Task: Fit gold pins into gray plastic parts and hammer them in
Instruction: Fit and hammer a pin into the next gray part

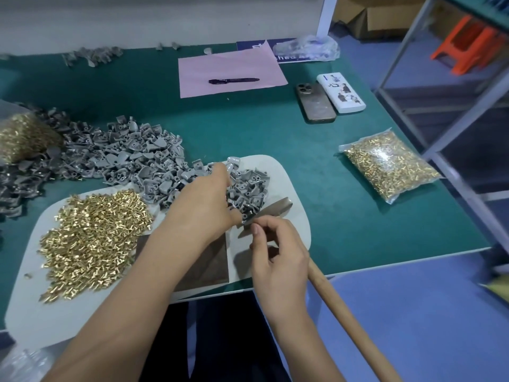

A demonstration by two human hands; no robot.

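Observation:
My left hand (206, 199) reaches over the heap of gray plastic parts (248, 188) on the white board (292, 194). Its fingers curl down into the heap and hide what they grip. My right hand (275, 252) sits just in front, fingers curled, thumb and forefinger pinched at the neck of the hammer (275, 209). The metal head lies on the board, and the wooden handle (349, 318) runs out from under my palm toward the lower right. Loose gold pins (91, 238) are piled on the board's left half. A dark metal plate (206, 263) lies under my left forearm.
More gray parts (118, 155) spread over the green table behind the board. A bag of gold pins (391, 166) lies at the right, another (24, 136) at the far left. A phone (315, 103), a white box (341, 92) and pink paper with a pen (234, 80) lie further back.

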